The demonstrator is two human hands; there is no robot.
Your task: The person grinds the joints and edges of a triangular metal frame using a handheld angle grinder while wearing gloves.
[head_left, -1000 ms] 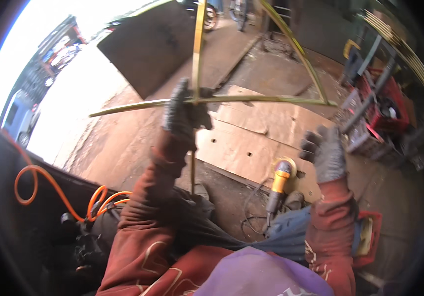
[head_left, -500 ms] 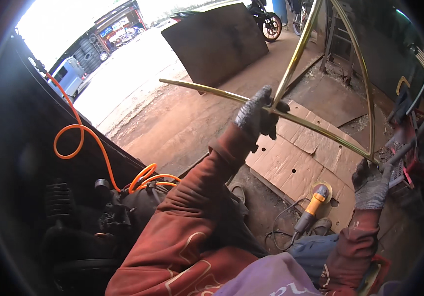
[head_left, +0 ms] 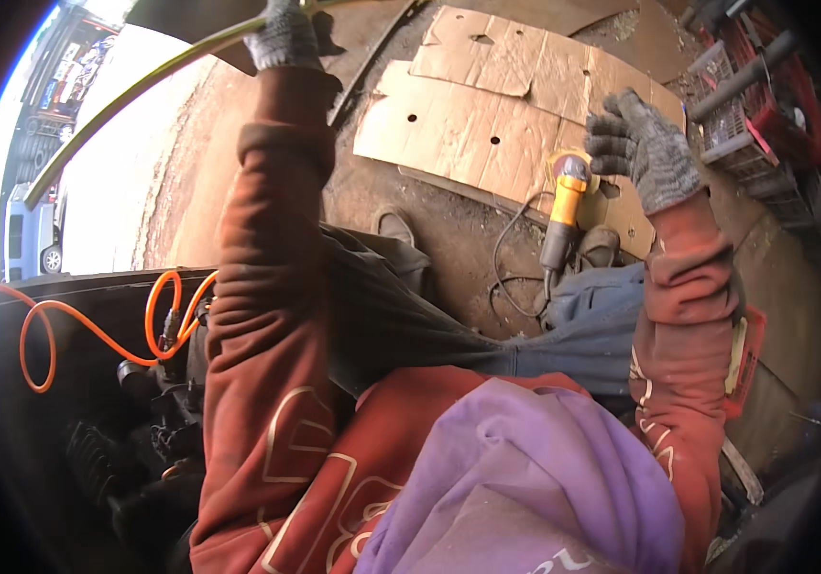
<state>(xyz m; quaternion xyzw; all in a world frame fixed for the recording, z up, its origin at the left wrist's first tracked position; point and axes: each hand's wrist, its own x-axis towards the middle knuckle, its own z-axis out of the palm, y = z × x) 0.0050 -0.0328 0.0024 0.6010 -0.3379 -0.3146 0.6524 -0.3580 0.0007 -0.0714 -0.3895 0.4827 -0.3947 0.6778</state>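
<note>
At the top edge, my left hand (head_left: 283, 38) in a grey knit glove grips a brass-coloured metal tube frame (head_left: 164, 67). One long tube runs from it down to the left; the rest of the frame is mostly cut off above. My right hand (head_left: 642, 151), gloved too, is off the frame, its fingers stretched out over the right part of the cardboard (head_left: 458, 124). Just left of it and below lies a yellow and grey angle grinder (head_left: 564, 212), its disc on the cardboard and its cord looping over the floor.
At the right stand red plastic crates (head_left: 721, 72) with a grey pipe (head_left: 745, 77) across them. An orange air hose (head_left: 80, 335) coils along the dark edge at left. My shoes flank the grinder's cord. A blue vehicle (head_left: 32, 234) stands outside, far left.
My right hand has let go of the frame's lower right end. The left hand has carried the frame up and left, largely out of view. The view has tilted downward.
</note>
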